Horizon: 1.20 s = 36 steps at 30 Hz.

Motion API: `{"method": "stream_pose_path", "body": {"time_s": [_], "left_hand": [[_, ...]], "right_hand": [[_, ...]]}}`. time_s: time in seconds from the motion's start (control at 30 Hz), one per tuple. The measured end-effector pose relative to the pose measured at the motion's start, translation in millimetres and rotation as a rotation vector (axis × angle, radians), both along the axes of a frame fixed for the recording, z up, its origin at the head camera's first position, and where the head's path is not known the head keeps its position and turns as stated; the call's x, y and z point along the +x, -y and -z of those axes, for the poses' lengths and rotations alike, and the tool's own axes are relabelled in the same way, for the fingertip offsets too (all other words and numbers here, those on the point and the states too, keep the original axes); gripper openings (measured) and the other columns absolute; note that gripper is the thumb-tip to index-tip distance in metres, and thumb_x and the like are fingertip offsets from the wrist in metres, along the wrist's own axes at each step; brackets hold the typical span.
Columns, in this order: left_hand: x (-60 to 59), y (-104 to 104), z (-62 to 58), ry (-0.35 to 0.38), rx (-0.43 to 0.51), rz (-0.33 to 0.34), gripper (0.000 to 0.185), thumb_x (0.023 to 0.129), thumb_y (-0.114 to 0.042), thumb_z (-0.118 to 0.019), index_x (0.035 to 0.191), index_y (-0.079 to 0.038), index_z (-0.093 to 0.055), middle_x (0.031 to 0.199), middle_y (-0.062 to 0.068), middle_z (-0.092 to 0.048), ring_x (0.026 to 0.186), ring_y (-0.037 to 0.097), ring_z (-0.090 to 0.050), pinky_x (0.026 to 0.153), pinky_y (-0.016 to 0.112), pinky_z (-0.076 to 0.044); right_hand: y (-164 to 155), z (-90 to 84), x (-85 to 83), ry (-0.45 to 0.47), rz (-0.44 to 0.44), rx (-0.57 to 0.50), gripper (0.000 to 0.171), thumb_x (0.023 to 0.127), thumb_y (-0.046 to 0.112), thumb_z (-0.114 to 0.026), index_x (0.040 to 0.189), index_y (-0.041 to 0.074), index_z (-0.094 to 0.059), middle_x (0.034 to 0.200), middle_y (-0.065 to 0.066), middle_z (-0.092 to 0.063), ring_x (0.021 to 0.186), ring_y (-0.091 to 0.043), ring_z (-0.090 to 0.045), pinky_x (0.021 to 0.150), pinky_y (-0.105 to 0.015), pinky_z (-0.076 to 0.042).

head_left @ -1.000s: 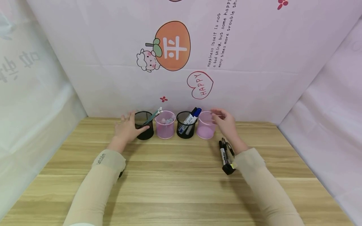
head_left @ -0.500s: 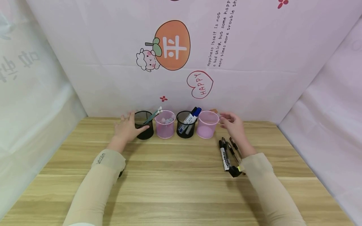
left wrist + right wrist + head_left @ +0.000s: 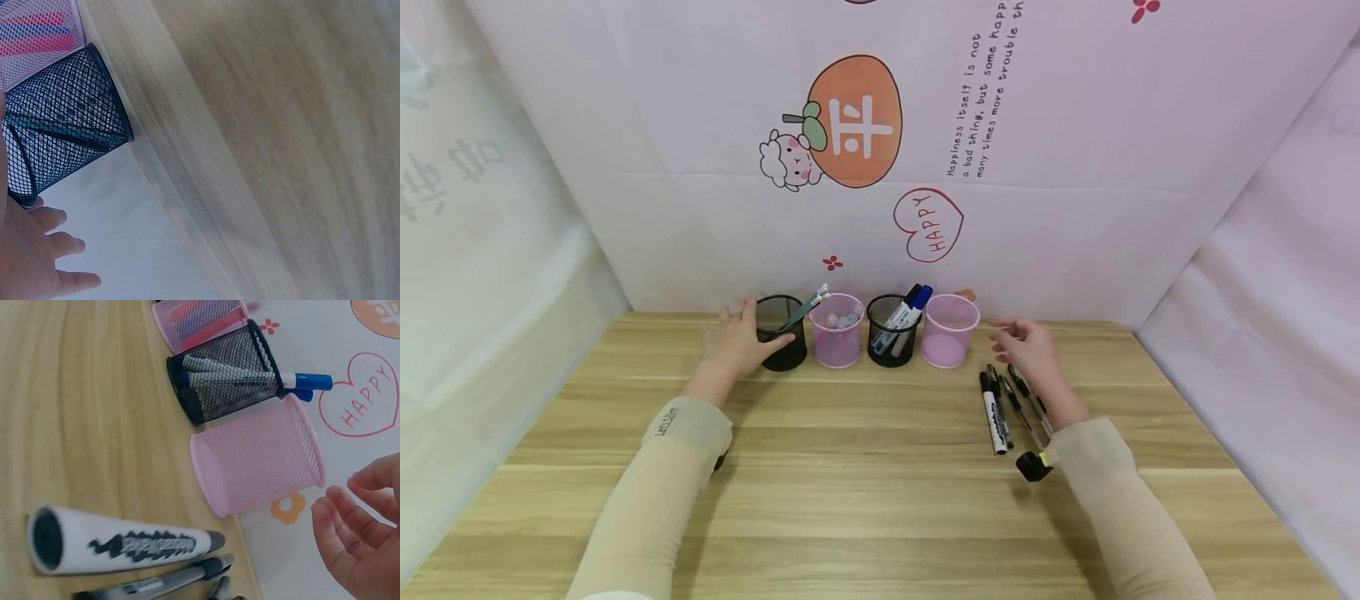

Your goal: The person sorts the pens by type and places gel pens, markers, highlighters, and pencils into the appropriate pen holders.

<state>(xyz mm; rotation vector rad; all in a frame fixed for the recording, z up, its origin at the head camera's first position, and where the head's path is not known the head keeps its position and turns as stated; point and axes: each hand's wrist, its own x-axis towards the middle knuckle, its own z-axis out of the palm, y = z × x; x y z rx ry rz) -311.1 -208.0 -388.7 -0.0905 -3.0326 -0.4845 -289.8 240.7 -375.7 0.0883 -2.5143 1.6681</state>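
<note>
Left hand (image 3: 735,346) gripping black mesh cup (image 3: 782,332)

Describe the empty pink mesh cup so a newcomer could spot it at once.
Along the back edge of the wooden table stands a row of four mesh pen cups. The empty pink mesh cup is the rightmost, nearest the right hand. Unlike its neighbours, nothing sticks out of it.

The right hand (image 3: 1028,346) is now drawn back from the rightmost pink mesh cup (image 3: 950,332), whose rim it touched a second ago, and hovers apart from it, fingers loosely curled, above the pens (image 3: 1009,406) lying on the bench (image 3: 865,467). More of those pens shows beside the sleeve.
</note>
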Motion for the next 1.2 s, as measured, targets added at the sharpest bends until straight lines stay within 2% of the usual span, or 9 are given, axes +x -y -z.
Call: {"method": "stream_pose_path", "body": {"time_s": [0.1,0.4,0.7,0.97,1.2], "left_hand": [[-0.7,0.3,0.9,-0.004,0.000,-0.003,0.108,0.094,-0.069,-0.056,0.163,0.000,-0.010,0.167,0.026,-0.015,0.150,0.055,-0.010,0.110,0.080,-0.014],[-0.7,0.2,0.8,-0.005,0.006,-0.003,0.106,0.095,-0.067,-0.057,0.164,-0.001,-0.011,0.167,0.025,-0.014,0.150,0.055,-0.009,0.110,0.080,-0.014],[0.0,0.5,0.7,-0.010,-0.007,-0.001,0.107,0.094,-0.070,-0.056,0.163,-0.001,-0.011,0.167,0.026,-0.016,0.150,0.055,-0.011,0.110,0.079,-0.015],[-0.9,1.2,1.9,-0.008,-0.010,0.000,0.110,0.093,-0.073,-0.053,0.163,-0.001,-0.010,0.167,0.026,-0.015,0.150,0.055,-0.010,0.110,0.079,-0.014],[-1.0,1.4,2.3,-0.010,-0.014,0.000,0.110,0.093,-0.075,-0.052,0.164,-0.001,-0.011,0.167,0.026,-0.016,0.150,0.055,-0.011,0.110,0.079,-0.014]], "right_hand": [[-3.2,4.8,0.5,0.033,-0.023,0.028,0.034,0.104,0.007,-0.055,0.133,-0.012,-0.058,0.109,-0.021,-0.066,0.083,-0.012,-0.065,0.079,-0.031,-0.061],[-10.5,13.9,0.1,0.076,-0.091,0.060,0.037,0.105,0.006,-0.051,0.135,-0.016,-0.054,0.115,-0.029,-0.065,0.085,-0.019,-0.067,0.076,-0.031,-0.061],[-12.8,14.8,8.2,0.243,-0.184,0.122,0.045,0.106,0.011,-0.051,0.143,-0.015,-0.047,0.118,-0.032,-0.062,0.081,-0.022,-0.066,0.076,-0.040,-0.062],[-15.6,18.9,6.5,0.281,-0.216,0.157,0.047,0.106,0.010,-0.050,0.145,-0.016,-0.043,0.120,-0.033,-0.060,0.080,-0.021,-0.064,0.077,-0.041,-0.062],[-16.9,24.5,3.5,0.313,-0.225,0.211,0.047,0.106,0.011,-0.050,0.144,-0.016,-0.043,0.123,-0.033,-0.058,0.088,-0.028,-0.065,0.077,-0.040,-0.062]]}}
